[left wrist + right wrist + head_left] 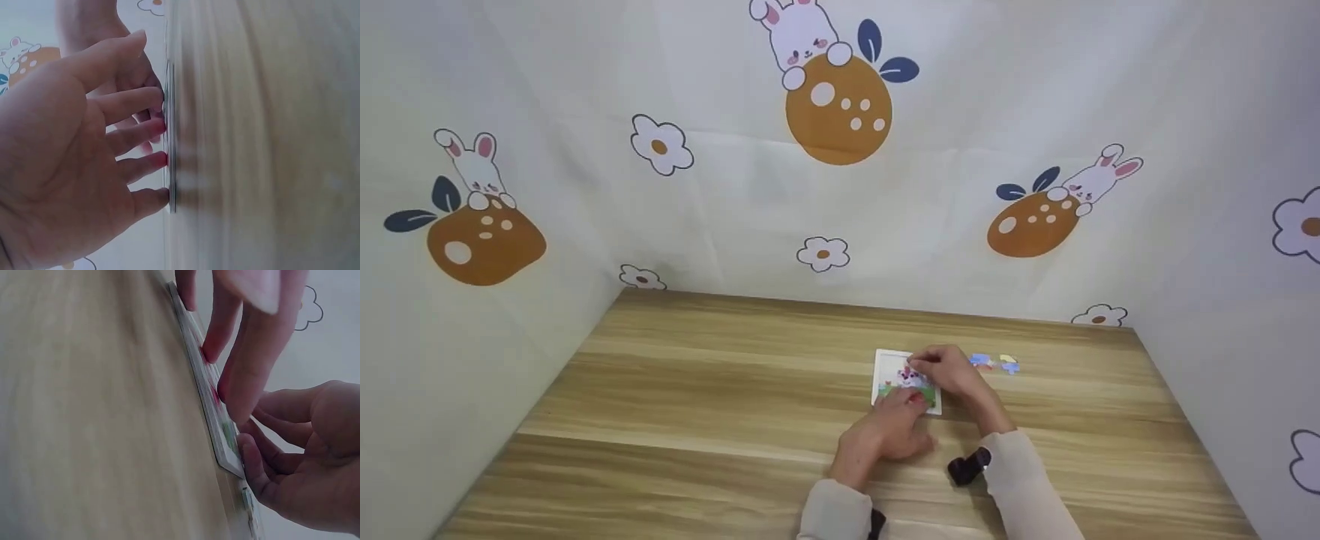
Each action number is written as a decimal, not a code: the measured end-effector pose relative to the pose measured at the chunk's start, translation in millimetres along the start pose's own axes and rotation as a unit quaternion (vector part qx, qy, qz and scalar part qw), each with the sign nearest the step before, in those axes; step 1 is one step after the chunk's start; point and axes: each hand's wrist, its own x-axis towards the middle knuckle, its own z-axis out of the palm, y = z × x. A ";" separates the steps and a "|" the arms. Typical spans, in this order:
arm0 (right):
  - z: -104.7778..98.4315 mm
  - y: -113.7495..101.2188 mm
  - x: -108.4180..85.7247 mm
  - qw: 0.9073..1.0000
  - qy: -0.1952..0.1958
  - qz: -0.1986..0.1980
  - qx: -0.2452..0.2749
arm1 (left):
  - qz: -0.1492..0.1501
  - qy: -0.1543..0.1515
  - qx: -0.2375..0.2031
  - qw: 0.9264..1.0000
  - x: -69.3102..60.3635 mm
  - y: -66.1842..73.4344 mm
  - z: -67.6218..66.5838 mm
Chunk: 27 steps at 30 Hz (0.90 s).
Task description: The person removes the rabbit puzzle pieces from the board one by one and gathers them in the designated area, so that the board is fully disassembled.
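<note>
A jigsaw puzzle (886, 384) in a thin white-edged tray (876, 367) lies flat on the table, showing a pale animal above green ground. My left hand (894, 429) presses its fingertips on the near part; in the left wrist view the left hand (73, 152) has its fingers spread and fairly straight. At the far right part of the tray, my right hand (950, 369) bends its fingers down to the puzzle. In the right wrist view the right hand (320, 450) has its thumb by the tray's edge. Whether it pinches a piece is hidden.
Several loose jigsaw pieces (981, 361), blue and yellow, lie right of the tray beyond the right hand. The wooden table (697, 390) is bordered by hanging cloth (720, 202) printed with rabbits and flowers. A black device (969, 466) sits at the right wrist.
</note>
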 end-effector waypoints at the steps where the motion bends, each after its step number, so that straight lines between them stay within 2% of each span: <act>1: -0.1 0.5 0.8 1.000 -0.001 0.005 0.000 | -0.006 -0.003 0.003 1.000 0.8 1.4 0.8; 7: -2.8 0.5 2.0 0.999 -0.027 0.012 -0.020 | -0.037 -0.028 0.015 0.999 3.1 7.3 3.6; 15: -5.7 -1.2 -1.6 0.998 -0.054 0.000 -0.035 | -0.038 -0.027 0.002 0.999 2.6 9.2 1.4; 19: -6.0 -1.2 -1.6 0.998 -0.055 -0.017 -0.032 | -0.039 -0.025 0.006 0.999 3.0 9.0 1.4; 27: -4.5 0.7 -2.0 0.999 -0.036 -0.008 -0.006 | -0.041 -0.021 0.007 0.999 4.4 10.7 3.3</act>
